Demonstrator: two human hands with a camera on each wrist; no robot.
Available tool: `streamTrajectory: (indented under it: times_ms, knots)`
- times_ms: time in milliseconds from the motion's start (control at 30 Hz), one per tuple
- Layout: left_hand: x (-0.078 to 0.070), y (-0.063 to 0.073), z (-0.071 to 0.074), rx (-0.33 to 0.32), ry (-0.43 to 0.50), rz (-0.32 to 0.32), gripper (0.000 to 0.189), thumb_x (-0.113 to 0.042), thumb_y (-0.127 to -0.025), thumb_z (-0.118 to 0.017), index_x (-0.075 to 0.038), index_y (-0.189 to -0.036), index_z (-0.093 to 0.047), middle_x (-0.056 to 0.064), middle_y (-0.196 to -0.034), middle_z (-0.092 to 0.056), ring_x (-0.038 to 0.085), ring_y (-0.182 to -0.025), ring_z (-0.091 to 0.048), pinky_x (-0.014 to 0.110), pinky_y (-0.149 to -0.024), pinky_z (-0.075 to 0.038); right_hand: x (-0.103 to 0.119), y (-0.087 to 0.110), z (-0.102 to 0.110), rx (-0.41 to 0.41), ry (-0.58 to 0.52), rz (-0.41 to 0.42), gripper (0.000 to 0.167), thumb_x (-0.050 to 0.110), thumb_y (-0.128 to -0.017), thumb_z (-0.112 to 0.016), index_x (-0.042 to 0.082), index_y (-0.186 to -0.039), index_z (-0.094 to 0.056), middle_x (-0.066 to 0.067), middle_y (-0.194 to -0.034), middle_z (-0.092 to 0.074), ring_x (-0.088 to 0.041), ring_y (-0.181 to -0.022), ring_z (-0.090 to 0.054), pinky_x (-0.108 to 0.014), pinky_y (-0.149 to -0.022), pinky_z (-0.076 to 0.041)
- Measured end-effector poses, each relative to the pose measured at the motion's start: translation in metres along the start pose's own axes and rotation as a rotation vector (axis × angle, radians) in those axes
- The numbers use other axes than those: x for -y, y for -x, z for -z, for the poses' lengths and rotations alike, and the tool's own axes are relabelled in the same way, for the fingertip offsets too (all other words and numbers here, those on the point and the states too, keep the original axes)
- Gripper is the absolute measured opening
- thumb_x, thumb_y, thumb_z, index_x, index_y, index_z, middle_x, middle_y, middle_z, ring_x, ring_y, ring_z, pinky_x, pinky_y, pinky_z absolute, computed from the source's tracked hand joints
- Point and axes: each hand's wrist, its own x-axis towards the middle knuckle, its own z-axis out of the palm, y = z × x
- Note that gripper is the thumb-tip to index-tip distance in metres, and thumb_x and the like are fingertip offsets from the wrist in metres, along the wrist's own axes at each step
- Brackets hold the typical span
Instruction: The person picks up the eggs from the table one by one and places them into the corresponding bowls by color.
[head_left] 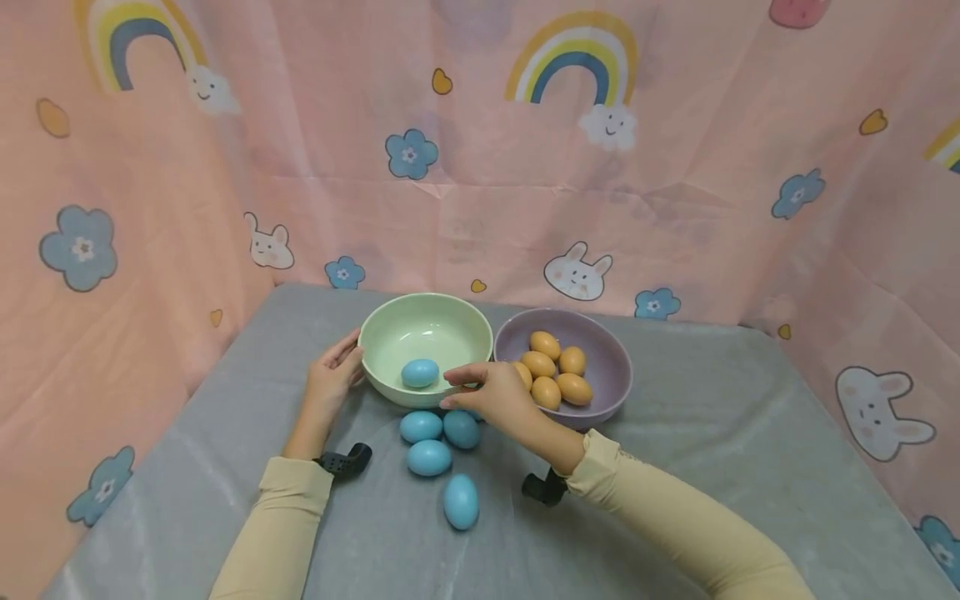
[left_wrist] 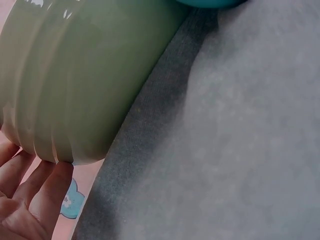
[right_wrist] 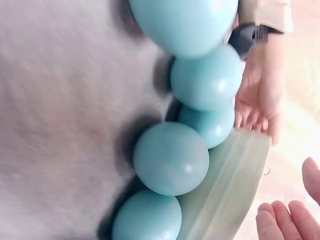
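Observation:
My left hand (head_left: 330,379) rests its fingertips against the left outer wall of a light green bowl (head_left: 397,333). The left wrist view shows these fingers (left_wrist: 52,187) fairly straight along the bowl's side. One blue egg (head_left: 420,373) lies inside the bowl. Over the bowl's front right rim is my right hand (head_left: 501,400), thumb and fingers apart with nothing between them. Several more blue eggs (head_left: 429,457) lie on the table in front of the bowl, one partly hidden by the right hand. In the right wrist view, the blue eggs (right_wrist: 171,158) line the bowl's outer wall.
A purple bowl (head_left: 618,379) with several brown eggs (head_left: 545,393) stands close to the right of the green one. Grey cloth covers the table (head_left: 712,400). A pink patterned curtain (head_left: 480,192) hangs behind and at both sides.

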Motion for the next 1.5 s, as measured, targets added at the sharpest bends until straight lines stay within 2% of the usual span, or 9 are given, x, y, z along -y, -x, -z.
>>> streamTrajectory:
  times_ms: [333,500,833,1100,1500]
  knots:
    - [-0.001,0.002,0.000,0.011,0.000,-0.010,0.048,-0.020,-0.103,-0.055,-0.012,-0.149,-0.046,0.008,-0.154,-0.046,0.021,-0.138,-0.050,0.010,-0.088,-0.053,-0.016,0.038,0.005,0.057,-0.047,0.030,0.039,0.012,-0.079,-0.084,-0.003,-0.113,-0.073,-0.020,-0.112,-0.074,-0.035,-0.106,-0.071,-0.028,-0.087,-0.060]
    - [-0.002,0.002,0.000,0.018,0.004,-0.018,0.048,-0.020,-0.103,-0.056,-0.012,-0.149,-0.047,0.008,-0.154,-0.046,0.022,-0.138,-0.050,0.010,-0.087,-0.053,-0.026,0.048,0.000,0.091,-0.101,0.000,0.040,0.012,-0.077,-0.085,-0.004,-0.112,-0.073,-0.019,-0.112,-0.074,-0.033,-0.106,-0.071,-0.029,-0.088,-0.060]
    - [-0.001,-0.001,0.000,0.011,-0.010,0.002,0.048,-0.020,-0.102,-0.056,-0.014,-0.149,-0.047,0.006,-0.154,-0.046,0.021,-0.137,-0.051,0.010,-0.085,-0.054,-0.040,0.058,-0.005,0.133,-0.139,-0.042,0.043,0.007,-0.075,-0.086,-0.007,-0.113,-0.072,-0.022,-0.113,-0.073,-0.036,-0.108,-0.070,-0.027,-0.087,-0.060]
    - [-0.001,-0.001,0.000,0.015,0.005,-0.006,0.048,-0.020,-0.102,-0.057,-0.013,-0.149,-0.047,0.007,-0.154,-0.046,0.021,-0.138,-0.050,0.010,-0.087,-0.053,-0.046,0.063,-0.011,0.180,-0.076,-0.094,0.047,0.017,-0.072,-0.090,0.000,-0.113,-0.073,-0.013,-0.114,-0.075,-0.026,-0.105,-0.072,-0.033,-0.091,-0.059]
    - [0.000,-0.002,0.000,0.001,0.001,-0.001,0.047,-0.019,-0.102,-0.057,-0.012,-0.148,-0.048,0.008,-0.154,-0.047,0.021,-0.136,-0.052,0.010,-0.086,-0.054,-0.052,0.070,-0.015,0.222,-0.083,-0.080,0.052,0.015,-0.071,-0.091,-0.003,-0.115,-0.071,-0.014,-0.114,-0.074,-0.021,-0.105,-0.070,-0.025,-0.085,-0.059]
